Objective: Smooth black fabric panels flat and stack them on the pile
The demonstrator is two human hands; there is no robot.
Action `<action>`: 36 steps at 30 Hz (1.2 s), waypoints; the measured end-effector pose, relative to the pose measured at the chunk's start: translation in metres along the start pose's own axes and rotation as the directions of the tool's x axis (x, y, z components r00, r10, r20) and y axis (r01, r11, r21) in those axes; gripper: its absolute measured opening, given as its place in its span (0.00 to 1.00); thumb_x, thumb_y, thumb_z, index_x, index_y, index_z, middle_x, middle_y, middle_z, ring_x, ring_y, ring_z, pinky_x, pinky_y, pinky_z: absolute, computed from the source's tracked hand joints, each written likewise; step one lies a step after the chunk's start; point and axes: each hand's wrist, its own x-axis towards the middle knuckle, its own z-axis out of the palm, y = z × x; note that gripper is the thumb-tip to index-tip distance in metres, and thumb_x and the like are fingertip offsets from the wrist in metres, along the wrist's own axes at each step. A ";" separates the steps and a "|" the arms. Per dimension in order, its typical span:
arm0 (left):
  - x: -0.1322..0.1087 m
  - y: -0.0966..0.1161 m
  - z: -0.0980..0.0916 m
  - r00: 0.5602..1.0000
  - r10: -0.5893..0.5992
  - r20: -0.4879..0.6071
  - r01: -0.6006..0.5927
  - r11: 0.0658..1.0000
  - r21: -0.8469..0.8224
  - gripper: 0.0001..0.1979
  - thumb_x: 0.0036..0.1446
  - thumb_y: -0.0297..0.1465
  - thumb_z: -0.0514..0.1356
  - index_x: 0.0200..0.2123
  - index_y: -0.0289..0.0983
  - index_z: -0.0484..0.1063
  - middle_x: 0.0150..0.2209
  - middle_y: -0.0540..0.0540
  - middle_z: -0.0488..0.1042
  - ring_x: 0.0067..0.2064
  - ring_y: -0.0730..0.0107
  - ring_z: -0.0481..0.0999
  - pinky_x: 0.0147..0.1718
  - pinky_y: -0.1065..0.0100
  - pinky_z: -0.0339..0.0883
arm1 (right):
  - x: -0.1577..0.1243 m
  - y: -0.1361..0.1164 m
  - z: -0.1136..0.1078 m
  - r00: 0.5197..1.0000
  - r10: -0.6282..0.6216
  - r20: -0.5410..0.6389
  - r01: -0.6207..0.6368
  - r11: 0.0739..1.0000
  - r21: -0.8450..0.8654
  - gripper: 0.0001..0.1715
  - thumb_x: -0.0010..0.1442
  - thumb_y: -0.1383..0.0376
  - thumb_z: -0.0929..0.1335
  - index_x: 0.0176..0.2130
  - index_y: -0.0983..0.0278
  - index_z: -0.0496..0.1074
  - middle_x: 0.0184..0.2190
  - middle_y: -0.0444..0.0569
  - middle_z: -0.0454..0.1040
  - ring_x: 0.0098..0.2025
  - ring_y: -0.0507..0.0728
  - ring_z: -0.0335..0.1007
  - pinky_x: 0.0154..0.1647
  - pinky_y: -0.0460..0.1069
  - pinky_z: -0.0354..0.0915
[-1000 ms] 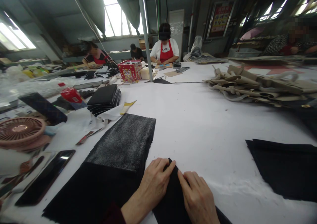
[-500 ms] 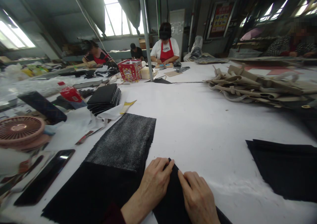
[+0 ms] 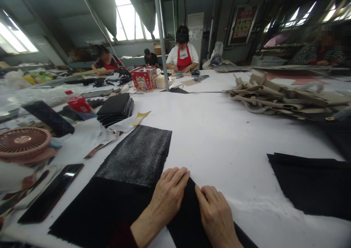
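A piece of black fabric (image 3: 189, 213) lies on the white table in front of me, its near end cut off by the bottom of the view. Across its upper left edge rests my left hand (image 3: 168, 194), fingers stretched and lying flat near the far corner. My right hand (image 3: 216, 209) is closed at the right edge of the same piece, fingers bent and thumb hidden beneath. To the left lies a stack of black fabric (image 3: 109, 204); its far part (image 3: 139, 153) is speckled grey.
More black fabric pieces (image 3: 309, 182) lie at the right. Beige strapped pieces (image 3: 285, 94) are heaped behind them. At the left are a phone (image 3: 51, 193), a pink fan (image 3: 23, 142), a cutter (image 3: 97, 150) and a stack of folded black pieces (image 3: 115, 107). A co-worker (image 3: 183, 56) sits opposite.
My left hand has slid slightly away from me and its fingers have flattened over the corner it was pinching. The right hand has shifted a little left along the edge.
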 end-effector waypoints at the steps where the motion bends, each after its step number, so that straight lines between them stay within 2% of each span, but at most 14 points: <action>1: 0.000 0.001 -0.001 0.999 0.033 0.019 -0.033 0.999 0.001 0.22 0.63 0.22 0.50 0.60 0.37 0.64 0.58 0.41 0.69 0.58 0.56 0.66 0.59 0.52 0.61 | 0.000 0.000 -0.001 1.000 0.005 0.003 -0.005 1.000 -0.004 0.18 0.66 0.76 0.57 0.48 0.69 0.71 0.32 0.51 0.68 0.34 0.57 0.62 0.35 0.52 0.59; 4: -0.001 0.003 0.001 0.993 0.077 0.091 -0.078 0.997 0.009 0.22 0.62 0.21 0.50 0.58 0.37 0.65 0.55 0.43 0.72 0.58 0.58 0.67 0.60 0.54 0.59 | 0.000 0.000 -0.002 1.000 0.022 0.013 -0.022 1.000 -0.004 0.18 0.66 0.76 0.58 0.49 0.69 0.71 0.33 0.51 0.68 0.35 0.57 0.63 0.36 0.52 0.60; 9: -0.004 0.003 0.007 0.987 0.078 0.138 -0.089 0.993 0.072 0.25 0.62 0.21 0.52 0.63 0.36 0.60 0.56 0.43 0.70 0.59 0.58 0.66 0.63 0.56 0.53 | -0.005 0.005 -0.001 0.998 0.050 0.027 -0.052 0.997 0.050 0.17 0.68 0.73 0.59 0.51 0.67 0.71 0.35 0.52 0.69 0.37 0.57 0.65 0.38 0.51 0.62; 17: -0.004 0.006 0.001 0.982 0.090 0.167 -0.106 0.991 0.085 0.26 0.60 0.22 0.55 0.61 0.40 0.62 0.54 0.44 0.69 0.58 0.60 0.65 0.64 0.55 0.50 | -0.012 0.008 -0.005 0.999 0.045 0.027 -0.047 0.996 0.081 0.17 0.68 0.73 0.58 0.50 0.67 0.72 0.35 0.51 0.68 0.37 0.57 0.65 0.39 0.51 0.63; 21: -0.002 0.009 -0.005 0.982 0.094 0.163 -0.111 0.989 0.095 0.23 0.61 0.23 0.55 0.60 0.39 0.64 0.55 0.44 0.69 0.60 0.62 0.63 0.65 0.56 0.48 | -0.014 0.009 -0.009 0.999 0.042 0.020 -0.044 0.996 0.081 0.17 0.68 0.73 0.58 0.49 0.67 0.71 0.35 0.51 0.68 0.37 0.57 0.64 0.38 0.50 0.63; 26: 0.000 0.013 -0.007 0.968 0.148 0.202 -0.178 0.974 0.139 0.24 0.60 0.21 0.53 0.60 0.36 0.63 0.55 0.43 0.70 0.61 0.63 0.62 0.67 0.58 0.43 | -0.019 0.011 -0.014 0.999 0.036 0.024 -0.038 0.996 0.081 0.18 0.68 0.74 0.57 0.49 0.66 0.71 0.34 0.51 0.68 0.37 0.57 0.64 0.39 0.51 0.63; 30: -0.002 0.015 -0.004 0.960 0.168 0.225 -0.212 0.960 0.186 0.27 0.60 0.22 0.54 0.63 0.38 0.60 0.55 0.43 0.69 0.61 0.61 0.63 0.66 0.57 0.43 | -0.026 0.014 -0.018 0.999 0.023 0.032 -0.025 0.996 0.081 0.19 0.68 0.74 0.56 0.50 0.67 0.70 0.35 0.52 0.68 0.38 0.58 0.63 0.40 0.52 0.63; 36: 0.000 0.019 -0.006 0.947 0.193 0.255 -0.253 0.940 0.228 0.23 0.63 0.25 0.54 0.62 0.37 0.61 0.56 0.42 0.67 0.61 0.59 0.62 0.66 0.56 0.42 | -0.036 0.016 -0.022 0.998 0.016 0.064 -0.021 0.997 0.080 0.19 0.66 0.75 0.58 0.51 0.71 0.70 0.35 0.53 0.66 0.38 0.59 0.62 0.40 0.53 0.63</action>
